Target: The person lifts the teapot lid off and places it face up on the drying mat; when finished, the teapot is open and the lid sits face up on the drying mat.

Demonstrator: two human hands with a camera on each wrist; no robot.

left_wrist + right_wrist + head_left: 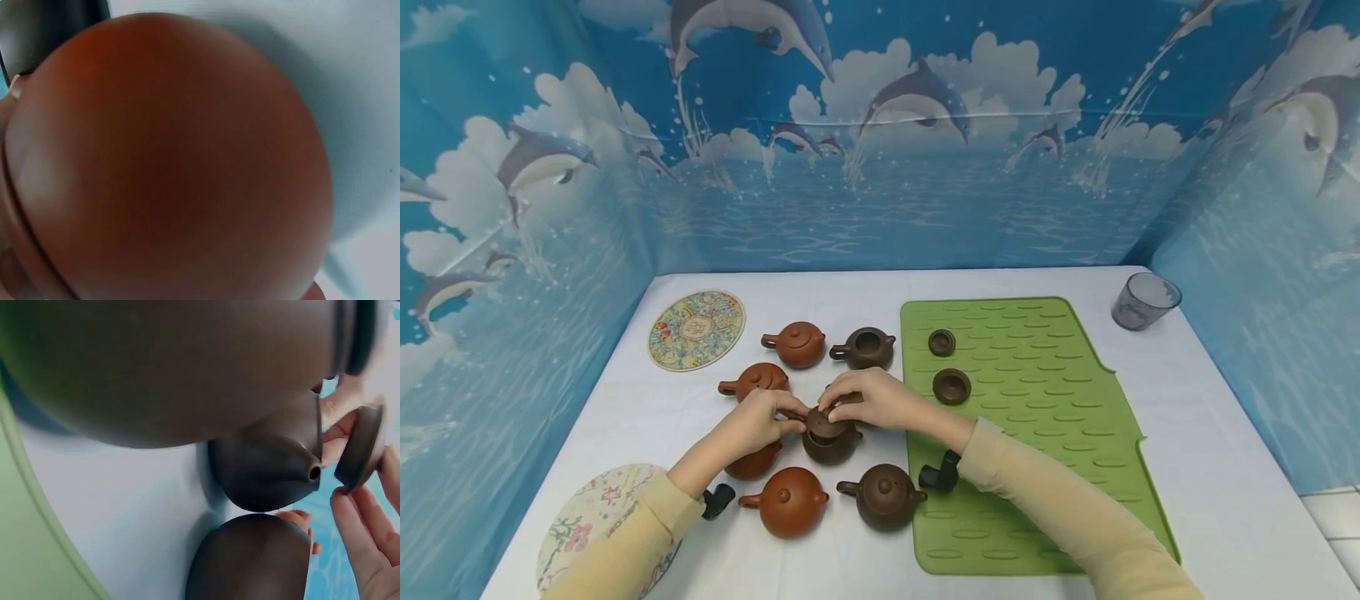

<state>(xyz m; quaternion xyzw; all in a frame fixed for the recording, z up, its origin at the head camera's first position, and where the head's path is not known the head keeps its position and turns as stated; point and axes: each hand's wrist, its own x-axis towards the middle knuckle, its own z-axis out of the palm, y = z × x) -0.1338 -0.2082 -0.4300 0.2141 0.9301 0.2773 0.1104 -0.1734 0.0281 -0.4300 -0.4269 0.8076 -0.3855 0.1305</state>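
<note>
While the right hand [874,400] pinches a dark lid [826,426], held tilted over the opening, the open dark teapot [829,454] sits just below frame centre, its handle side pinched by the left hand [751,432]. Lidded brown teapot [886,502]: lower centre, beside a reddish teapot [792,508]. Green mat [1037,508]: lower right. Clear glass [1144,302]: right side of frame.
</note>
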